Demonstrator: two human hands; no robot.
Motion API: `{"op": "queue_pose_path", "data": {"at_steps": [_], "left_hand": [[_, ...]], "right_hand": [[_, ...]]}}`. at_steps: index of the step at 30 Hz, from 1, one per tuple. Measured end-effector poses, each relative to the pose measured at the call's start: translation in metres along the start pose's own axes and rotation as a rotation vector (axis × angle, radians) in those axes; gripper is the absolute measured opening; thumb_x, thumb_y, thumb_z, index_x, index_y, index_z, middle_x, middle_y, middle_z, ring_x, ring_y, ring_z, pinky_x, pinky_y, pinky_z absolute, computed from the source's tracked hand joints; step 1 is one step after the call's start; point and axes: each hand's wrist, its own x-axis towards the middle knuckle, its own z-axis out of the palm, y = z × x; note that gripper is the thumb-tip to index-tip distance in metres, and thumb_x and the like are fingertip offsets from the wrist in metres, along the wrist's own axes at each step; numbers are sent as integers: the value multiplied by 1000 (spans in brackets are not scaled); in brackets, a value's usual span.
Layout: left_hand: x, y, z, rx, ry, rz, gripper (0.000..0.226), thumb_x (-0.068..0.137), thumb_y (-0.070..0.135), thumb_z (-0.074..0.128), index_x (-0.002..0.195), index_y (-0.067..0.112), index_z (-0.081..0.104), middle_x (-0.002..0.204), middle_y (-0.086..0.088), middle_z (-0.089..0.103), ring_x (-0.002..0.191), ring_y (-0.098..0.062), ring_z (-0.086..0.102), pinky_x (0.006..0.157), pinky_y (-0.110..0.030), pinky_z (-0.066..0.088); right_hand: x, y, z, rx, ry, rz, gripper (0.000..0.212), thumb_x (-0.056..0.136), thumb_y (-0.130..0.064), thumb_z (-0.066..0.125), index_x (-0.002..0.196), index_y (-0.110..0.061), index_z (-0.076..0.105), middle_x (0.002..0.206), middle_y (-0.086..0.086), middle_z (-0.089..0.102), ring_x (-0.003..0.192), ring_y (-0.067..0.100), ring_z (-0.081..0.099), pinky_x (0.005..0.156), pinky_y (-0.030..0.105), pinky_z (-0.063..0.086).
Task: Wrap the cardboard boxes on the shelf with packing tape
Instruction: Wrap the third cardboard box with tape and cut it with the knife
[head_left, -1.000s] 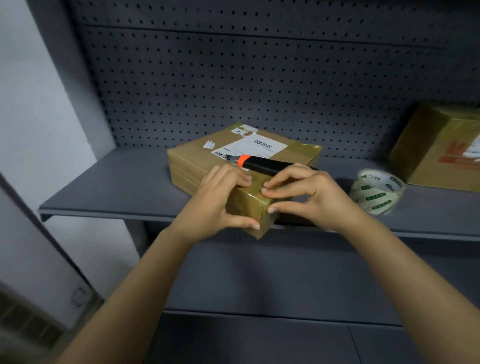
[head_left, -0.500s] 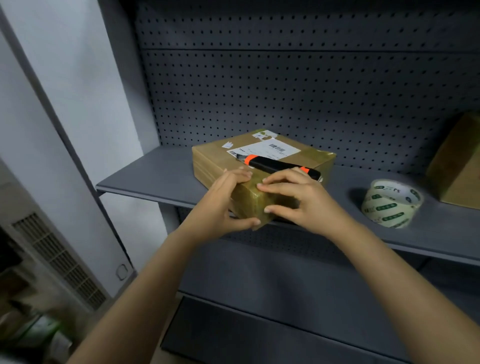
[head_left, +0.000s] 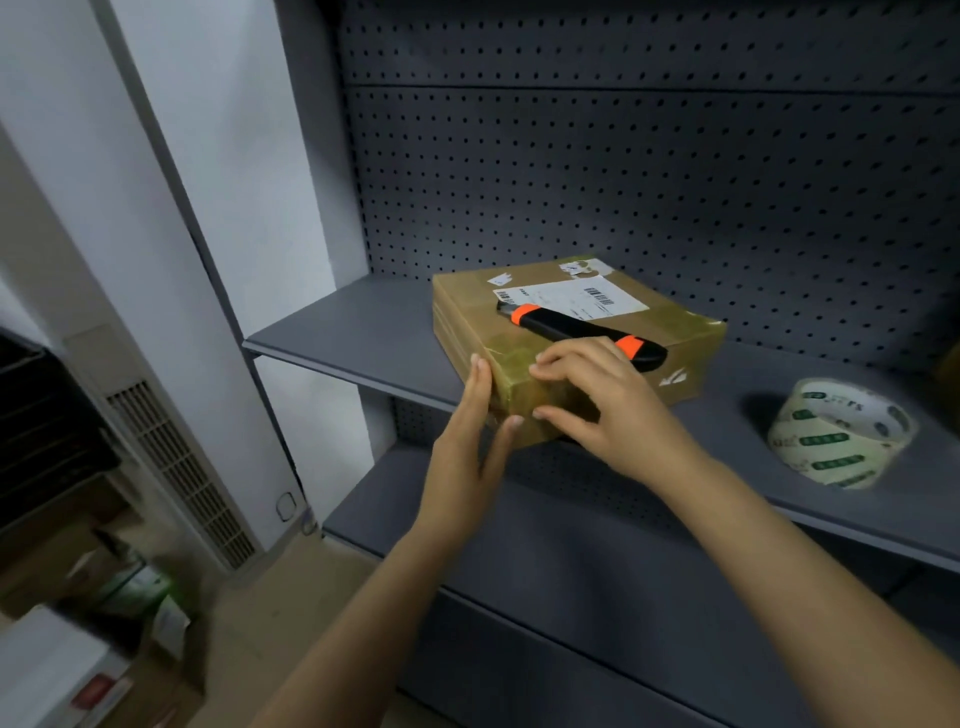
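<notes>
While flat, left hand (head_left: 462, 441) against box (head_left: 683, 338)

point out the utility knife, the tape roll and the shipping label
utility knife (head_left: 561, 326): head view, on the black middle of its handle
tape roll (head_left: 821, 441): head view, on the outer wall with green print
shipping label (head_left: 571, 296): head view, on the label's white middle

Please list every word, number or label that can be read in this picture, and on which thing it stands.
On the white shipping label of the brown cardboard box: barcodes and fine print, too small to read.
On the roll of clear packing tape: green marks, too blurred to read.
Nothing can be quoted.
</notes>
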Motion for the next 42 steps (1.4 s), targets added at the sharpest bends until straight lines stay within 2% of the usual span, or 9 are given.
{"op": "queue_pose_path", "data": {"at_steps": [8, 11, 13, 15, 17, 25, 29, 36, 42], "left_hand": [[2, -9, 7, 15, 65, 12, 60, 106, 33, 30, 155, 32, -4, 165, -2, 13, 151, -17, 19, 116, -51, 33], [10, 0, 3, 1, 147, 30, 58, 107, 33, 29, 155, 35, -4, 166, -1, 9, 152, -18, 15, 119, -49, 27], [20, 5, 2, 48, 155, 62, 52, 107, 29, 32, 155, 30, 12, 165, 5, 11, 152, -11, 11, 122, -37, 21], [29, 1, -4, 126, 153, 124, 41, 107, 31, 32, 146, 19, 40, 158, 6, 28, 151, -11, 17, 121, -29, 22], [35, -8, -12, 232, 143, 225, 41, 106, 32, 34, 132, 8, 56, 147, -1, 47, 147, -18, 29, 119, -29, 26], [43, -10, -30, 449, 129, 437, 33, 98, 7, 47, 126, 3, 63, 132, -9, 61, 136, -18, 43, 118, -24, 28], [50, -17, -30, 593, 110, 635, 36, 96, 23, 61, 128, 8, 63, 128, -4, 65, 127, -21, 52, 113, -30, 34], [65, -25, -39, 555, 41, 713, 43, 87, 39, 69, 121, 13, 64, 116, -2, 67, 109, -20, 55, 96, -30, 36], [71, -25, -39, 533, 15, 700, 46, 84, 48, 68, 113, 12, 66, 106, -2, 64, 99, -19, 49, 91, -30, 32]], "right_hand": [[4, -8, 1, -14, 45, -30, 37, 90, -16, 70, 125, -11, 64, 126, 2, 60, 120, 16, 51, 108, 18, 33], [12, -13, -2, -117, 149, -47, 29, 93, -16, 66, 121, -9, 67, 125, 5, 61, 119, 23, 53, 105, 31, 41], [19, -13, -4, -213, 158, -7, 29, 94, -22, 64, 120, -11, 67, 130, 6, 59, 123, 27, 51, 104, 41, 43], [25, -12, -3, -263, 138, 90, 31, 95, -27, 62, 123, -14, 67, 136, 7, 57, 127, 29, 49, 105, 44, 41], [28, -12, -1, -254, 113, 178, 31, 95, -28, 62, 123, -17, 68, 135, 8, 59, 124, 29, 52, 101, 45, 45], [39, -19, -1, -183, 84, 383, 35, 98, -25, 57, 131, -14, 61, 124, 3, 66, 118, 24, 54, 94, 33, 44], [39, -19, 0, -184, 108, 403, 31, 95, -23, 62, 124, -12, 67, 118, 4, 69, 113, 26, 57, 95, 31, 42], [39, -20, 4, -183, 120, 423, 30, 94, -22, 64, 122, -11, 68, 117, 6, 70, 111, 28, 58, 96, 32, 41], [40, -22, 2, -171, 100, 448, 32, 95, -25, 62, 125, -14, 66, 119, 4, 69, 114, 24, 56, 93, 24, 35]]}}
